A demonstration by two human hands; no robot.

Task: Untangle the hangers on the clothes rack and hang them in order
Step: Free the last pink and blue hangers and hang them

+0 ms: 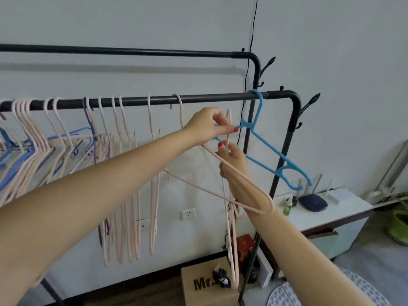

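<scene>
A black clothes rack has a front rail (209, 98) and a higher back rail (132, 50). Several pale pink hangers (120, 173) hang in a row on the front rail, with a tangled bunch of pink and blue ones (26, 151) at the far left. A blue plastic hanger (276, 157) hangs near the rail's right end. My left hand (205, 127) pinches the neck of a pink hanger (228, 120) just below the rail. My right hand (234, 160) grips lower on the same tangle of pink hangers (249, 195), one of which loops around my right wrist.
A white low cabinet (326, 210) at the right carries a dark router (312, 202) and a small green bottle (287, 206). A cardboard box (205, 283) and a red box (244, 244) sit on the floor under the rack. A green plant pot (399, 226) stands far right.
</scene>
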